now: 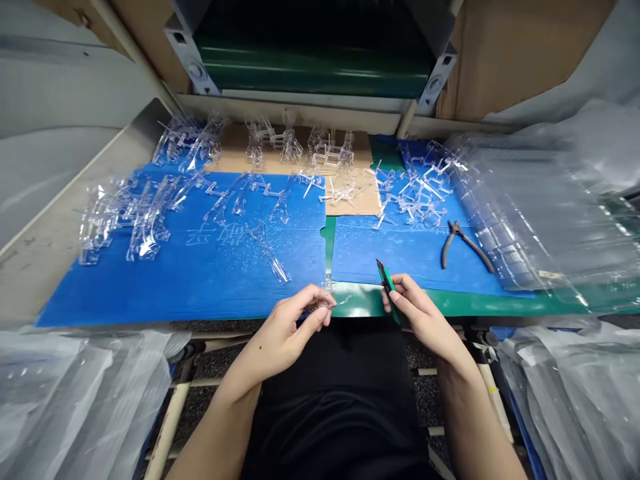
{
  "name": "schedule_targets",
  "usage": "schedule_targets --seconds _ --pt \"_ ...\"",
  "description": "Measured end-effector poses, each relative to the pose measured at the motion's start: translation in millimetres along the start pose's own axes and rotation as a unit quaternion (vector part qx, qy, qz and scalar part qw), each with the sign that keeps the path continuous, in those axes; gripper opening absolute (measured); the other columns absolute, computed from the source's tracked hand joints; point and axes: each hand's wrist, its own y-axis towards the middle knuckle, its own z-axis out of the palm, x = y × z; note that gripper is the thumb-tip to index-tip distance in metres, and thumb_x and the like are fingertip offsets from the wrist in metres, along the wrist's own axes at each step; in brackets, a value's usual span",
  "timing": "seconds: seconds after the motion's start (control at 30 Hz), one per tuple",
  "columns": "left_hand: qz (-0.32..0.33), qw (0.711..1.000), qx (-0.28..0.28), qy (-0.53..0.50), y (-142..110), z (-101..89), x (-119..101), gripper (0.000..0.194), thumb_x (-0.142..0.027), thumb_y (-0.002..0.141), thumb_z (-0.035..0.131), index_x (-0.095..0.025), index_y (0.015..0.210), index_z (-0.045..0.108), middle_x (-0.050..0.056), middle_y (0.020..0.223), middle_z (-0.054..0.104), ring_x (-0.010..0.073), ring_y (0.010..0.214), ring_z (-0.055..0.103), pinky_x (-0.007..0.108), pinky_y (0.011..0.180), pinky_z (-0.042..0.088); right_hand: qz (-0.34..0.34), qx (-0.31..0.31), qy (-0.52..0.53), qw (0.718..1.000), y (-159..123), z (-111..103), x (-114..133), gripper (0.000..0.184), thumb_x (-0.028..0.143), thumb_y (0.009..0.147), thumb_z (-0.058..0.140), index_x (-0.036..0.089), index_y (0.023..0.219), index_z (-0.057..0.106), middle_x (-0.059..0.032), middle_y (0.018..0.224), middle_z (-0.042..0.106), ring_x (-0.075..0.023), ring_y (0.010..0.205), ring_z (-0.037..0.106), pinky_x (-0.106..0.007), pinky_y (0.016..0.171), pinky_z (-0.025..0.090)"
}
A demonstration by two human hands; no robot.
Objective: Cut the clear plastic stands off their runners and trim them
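My left hand is closed in a pinch on a small clear plastic part, whose thin end pokes out to the right of the fingertips. Most of that part is hidden by the fingers. In my right hand is a green utility knife, its dark blade pointing up and away from me. The two hands are apart, both over the table's front edge. Just beyond the left hand, a single clear plastic part lies on the blue sheet.
Clear plastic parts lie in piles at the left and back. Small clear sprue pieces are heaped at back right. Cutting pliers rest right of the knife. Clear plastic trays are stacked far right. A green roller spans the back.
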Motion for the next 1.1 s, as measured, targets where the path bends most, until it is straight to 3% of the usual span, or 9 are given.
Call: schedule_targets --seconds 0.13,0.23,0.4,0.53,0.63,0.7,0.83,1.1 --pt "0.046 0.999 -0.022 0.019 -9.3 4.0 2.9 0.018 -0.037 0.115 0.059 -0.024 0.116 0.073 0.002 0.098 0.069 0.014 0.086 0.063 0.023 0.079 0.049 -0.004 0.035 0.123 0.992 -12.4 16.2 5.9 0.038 0.046 0.11 0.047 0.026 0.141 0.054 -0.0029 0.1 0.057 -0.0202 0.084 0.06 -0.036 0.079 0.053" --pt "0.068 0.997 -0.029 0.021 -12.7 7.5 0.5 0.018 -0.032 0.115 0.061 -0.025 0.113 0.077 0.0 0.092 0.072 0.0125 0.081 0.065 0.022 0.079 0.05 -0.002 0.033 0.155 0.987 -18.0 19.1 13.6 0.043 0.05 0.116 0.044 0.025 0.147 0.06 -0.0016 0.092 0.056 -0.0195 0.081 0.056 -0.034 0.076 0.049" --pt "0.074 0.995 -0.05 0.047 -16.6 15.8 -17.2 0.019 -0.022 0.114 0.059 -0.025 0.112 0.078 0.001 0.103 0.079 0.0133 0.093 0.075 0.023 0.089 0.056 -0.03 -0.009 0.045 0.998 -30.5 22.8 26.4 0.037 0.046 0.119 0.047 0.024 0.131 0.074 -0.002 0.09 0.063 -0.0183 0.079 0.058 -0.032 0.077 0.048" --pt "0.116 0.986 -0.093 0.071 -20.4 20.6 -25.8 0.017 -0.016 0.112 0.061 -0.023 0.114 0.077 0.002 0.096 0.078 0.0138 0.086 0.073 0.025 0.081 0.056 -0.062 -0.007 -0.001 0.998 -39.4 22.0 32.1 0.039 0.046 0.12 0.044 0.029 0.142 0.071 -0.007 0.118 0.074 -0.0217 0.096 0.067 -0.037 0.09 0.055" --pt "0.151 0.975 -0.11 0.122 -21.1 23.1 -27.3 0.018 -0.011 0.109 0.065 -0.023 0.117 0.076 0.003 0.096 0.079 0.0166 0.091 0.073 0.029 0.085 0.055 -0.105 0.006 -0.048 0.993 -46.5 19.8 37.5 0.032 0.038 0.121 0.044 0.031 0.14 0.069 -0.0061 0.122 0.072 -0.0223 0.108 0.069 -0.037 0.097 0.055" --pt "0.176 0.964 -0.112 0.166 -19.9 24.8 -28.3 0.021 -0.007 0.107 0.067 -0.022 0.119 0.075 0.003 0.097 0.079 0.017 0.091 0.073 0.031 0.087 0.054 -0.138 0.003 -0.095 0.986 -51.3 19.8 41.7 0.027 0.03 0.12 0.045 0.03 0.137 0.067 -0.0064 0.118 0.07 -0.0219 0.108 0.07 -0.036 0.095 0.056" --pt "0.213 0.942 -0.11 0.233 -16.9 27.4 -31.6 0.021 -0.005 0.105 0.07 -0.021 0.118 0.073 0.003 0.099 0.08 0.0169 0.09 0.073 0.034 0.085 0.05 -0.205 -0.042 -0.185 0.96 -58.9 21.7 46.0 0.031 0.019 0.116 0.05 0.025 0.144 0.063 -0.007 0.11 0.066 -0.0198 0.088 0.069 -0.033 0.078 0.056" --pt "0.242 0.93 -0.105 0.255 -16.9 30.8 -36.1 0.022 -0.004 0.104 0.07 -0.018 0.12 0.071 0.004 0.099 0.079 0.0172 0.086 0.072 0.036 0.082 0.047 -0.255 -0.052 -0.234 0.937 -69.6 16.8 42.4 0.041 0.009 0.111 0.059 0.022 0.15 0.061 -0.0059 0.106 0.069 -0.0209 0.089 0.062 -0.035 0.079 0.049"
